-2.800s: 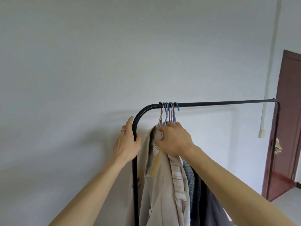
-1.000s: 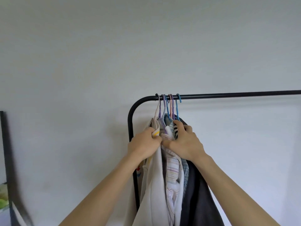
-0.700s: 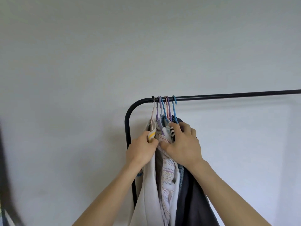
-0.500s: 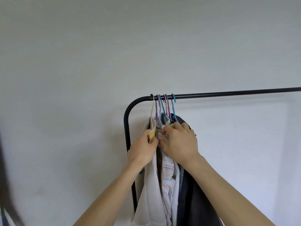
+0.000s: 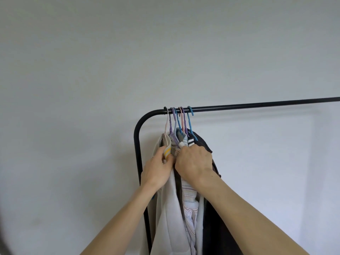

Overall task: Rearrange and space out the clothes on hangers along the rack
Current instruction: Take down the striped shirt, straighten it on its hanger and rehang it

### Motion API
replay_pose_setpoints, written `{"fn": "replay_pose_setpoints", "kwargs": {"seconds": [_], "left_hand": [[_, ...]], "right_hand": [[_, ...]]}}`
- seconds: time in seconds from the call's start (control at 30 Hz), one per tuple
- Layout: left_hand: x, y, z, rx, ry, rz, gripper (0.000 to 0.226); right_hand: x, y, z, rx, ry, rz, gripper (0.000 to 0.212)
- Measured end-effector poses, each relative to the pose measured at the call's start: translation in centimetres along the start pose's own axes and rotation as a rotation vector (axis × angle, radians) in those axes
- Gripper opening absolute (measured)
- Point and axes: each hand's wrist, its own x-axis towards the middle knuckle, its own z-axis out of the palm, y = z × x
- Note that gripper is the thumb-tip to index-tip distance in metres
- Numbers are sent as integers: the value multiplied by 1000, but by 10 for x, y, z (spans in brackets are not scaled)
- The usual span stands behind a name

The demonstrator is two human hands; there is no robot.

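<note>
A black metal rack runs from a curved left corner out to the right. Several plastic hangers, pink, purple and blue, are bunched at its left end. They carry a cream garment, a striped shirt and a dark garment, all pressed together. My left hand grips the cream garment at its yellow-striped collar. My right hand is closed on the collars of the garments just to the right, below the hooks.
A plain white wall fills the background. To the right of the hangers the rack's bar is bare as far as the frame edge. The rack's left post stands directly beside my left hand.
My left hand left the rack post and took hold of the cream garment. Since then my right hand has slipped slightly lower on the collars. The view shifted left.
</note>
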Motion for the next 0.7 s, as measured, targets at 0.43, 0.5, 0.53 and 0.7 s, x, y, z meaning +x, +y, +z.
{"fn": "replay_pose_setpoints", "kwargs": {"seconds": [0.43,0.5,0.53,0.7], "left_hand": [[11,8,2,23,58,-62,32],[10,11,7,18,88,-90,30],[10,14,11,17,98,-96,29],[10,24,20,39,156,-114,27]], "right_hand": [[14,54,2,33,116,151,30],[15,70,2,33,119,158,30],[16,80,2,37,119,164,30],[19,121,0,47,137,165,32]]}}
